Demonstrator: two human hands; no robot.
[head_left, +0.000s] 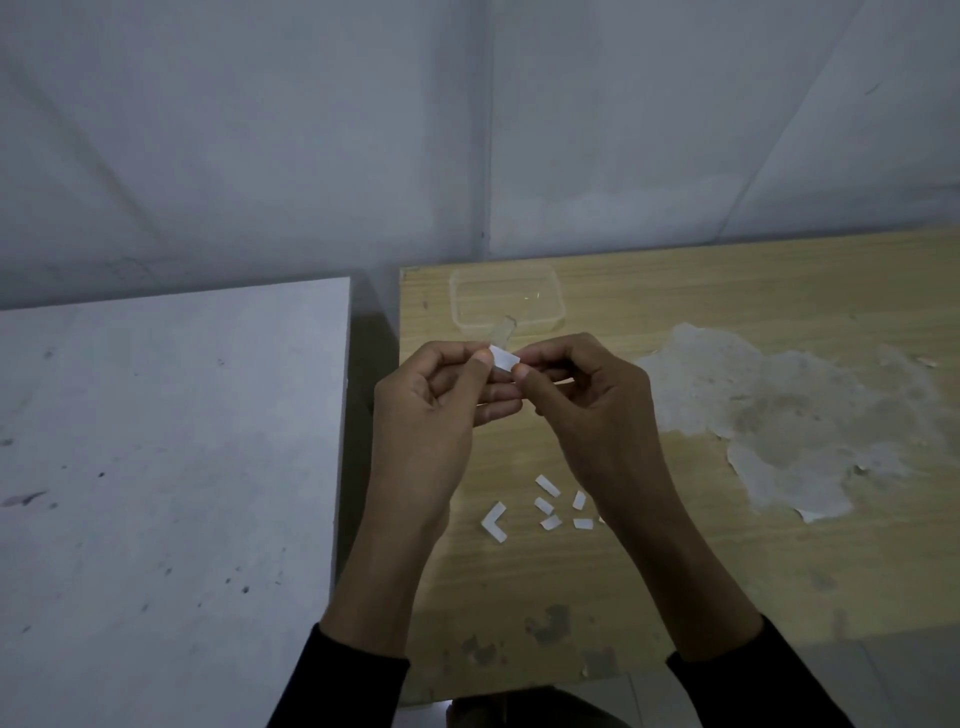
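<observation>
- We see both hands raised over the desk (701, 561) at mid-frame, meeting on a small white strip (503, 358).
- The strip's visible face is plain white.
- The left hand (441, 400) pinches the strip's left end under its thumb; its other fingers are curled in behind.
- The right hand (587, 400) pinches the right end the same way, thumb on top, fingers folded beneath.
- The thumbs cover both ends of the strip, so we cannot tell its full length.
- A clear, blurred piece (504, 328) rises just above the strip; whether it is joined to the strip we cannot tell.
- Behind it, towards the upper middle of the frame, a clear plastic container (458, 306) lies on the desk, faint in the dim light.
- Below the hands, white scraps (545, 506) lie scattered on the desk, one bent into an L; another is partly hidden by the right wrist.
- A pale peeled patch (789, 410) mars the desk at right.
- A grey-white surface (156, 467) fills the left of the frame.
- Black sleeves (353, 686) are cut off at the bottom edge.
</observation>
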